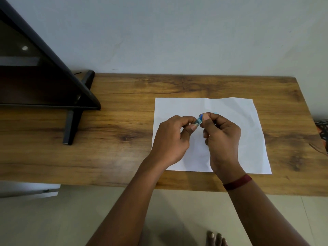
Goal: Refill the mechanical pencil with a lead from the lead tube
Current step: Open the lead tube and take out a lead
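Note:
Both hands meet above a white sheet of paper (248, 121) on the wooden table. My left hand (173, 139) pinches a small lead tube (197, 123) with a pale label. My right hand (221, 135) grips the tube's blue end (200, 118) between thumb and forefinger. A sliver of light blue (215, 113) shows past my right fingers; it may be the mechanical pencil, but most of it is hidden by the hand.
A dark monitor (35, 68) on a black stand (71, 128) fills the left of the wooden table (124, 139). The wall runs behind the table. The floor and a foot (215, 238) show below the near edge.

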